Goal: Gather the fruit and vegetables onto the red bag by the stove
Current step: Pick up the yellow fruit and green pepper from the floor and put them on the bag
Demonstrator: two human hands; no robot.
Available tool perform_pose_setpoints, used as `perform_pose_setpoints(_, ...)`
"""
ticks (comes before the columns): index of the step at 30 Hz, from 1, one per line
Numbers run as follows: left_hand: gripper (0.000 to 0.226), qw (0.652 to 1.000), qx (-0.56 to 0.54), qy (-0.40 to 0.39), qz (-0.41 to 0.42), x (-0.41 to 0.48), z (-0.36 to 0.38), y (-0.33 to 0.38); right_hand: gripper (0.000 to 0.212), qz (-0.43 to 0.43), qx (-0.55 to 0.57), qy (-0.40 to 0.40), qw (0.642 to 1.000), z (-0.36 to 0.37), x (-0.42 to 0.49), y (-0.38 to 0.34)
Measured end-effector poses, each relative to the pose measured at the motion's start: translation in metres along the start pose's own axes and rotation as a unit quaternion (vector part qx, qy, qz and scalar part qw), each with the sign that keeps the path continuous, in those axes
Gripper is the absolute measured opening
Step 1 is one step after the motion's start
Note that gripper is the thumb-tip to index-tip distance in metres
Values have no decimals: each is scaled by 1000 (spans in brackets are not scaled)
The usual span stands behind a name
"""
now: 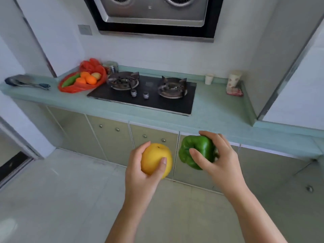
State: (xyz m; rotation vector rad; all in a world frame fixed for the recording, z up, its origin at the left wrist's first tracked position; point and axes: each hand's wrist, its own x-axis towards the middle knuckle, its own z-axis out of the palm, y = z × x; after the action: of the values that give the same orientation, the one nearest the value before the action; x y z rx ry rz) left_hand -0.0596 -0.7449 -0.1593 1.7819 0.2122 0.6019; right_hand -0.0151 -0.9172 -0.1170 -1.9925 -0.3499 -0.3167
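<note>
The red bag (82,85) lies spread on the pale green counter (219,109), touching the left edge of the black two-burner stove (142,95). On it sit several oranges (88,78), a yellowish fruit (96,75) behind them, and a long green vegetable (70,81) along its left side. The bag's bunched top rises at the back, beside a steel canister (110,66).

Well apart from the bag, out in front of the cupboard doors and over the tiled floor, both hands carry produce. The left hand (140,174) is curled around a round yellow fruit (154,159), thumb across its front and fingers wrapped behind it. The right hand (220,158) grips a green bell pepper (196,149), thumb pressed on its near face and fingers over its top and far side. The two items hang just beside each other without touching.

No writing can be read anywhere; a patterned package (234,83) at the counter's right end carries markings too blurred to make out, and a small white cup (209,78) stands near it. A dark ladle (22,82) rests at the far left of the counter.

The counter's front edge runs clear between the hands and the bag, with bare surface in front of the stove and open floor to the left.
</note>
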Motion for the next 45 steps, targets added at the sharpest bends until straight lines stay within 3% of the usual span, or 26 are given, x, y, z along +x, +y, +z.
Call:
perform_pose_setpoints(11, 48, 991, 42, 119, -34, 117, -173, -77, 42, -41, 31, -114, 992, 221, 81, -71)
perform_pose_setpoints(18, 43, 982, 59, 157, -82, 150, -243, -115, 44, -52, 29, -159, 985, 318, 103, -93)
perform_pose_setpoints(29, 48, 974, 75, 188, -106, 244, -293, -172, 39, -44, 51, -192, 979, 433, 183, -97)
perform_pose_setpoints(39, 43, 980, 112, 139, -89, 419, -322, -187, 40, -32, 92, -168, 981, 526, 317, -99)
perform_pose_setpoints(45, 42, 981, 103, 130, -99, 470, -331, -212, 42, -27, 89, -169, 981, 568, 360, -96)
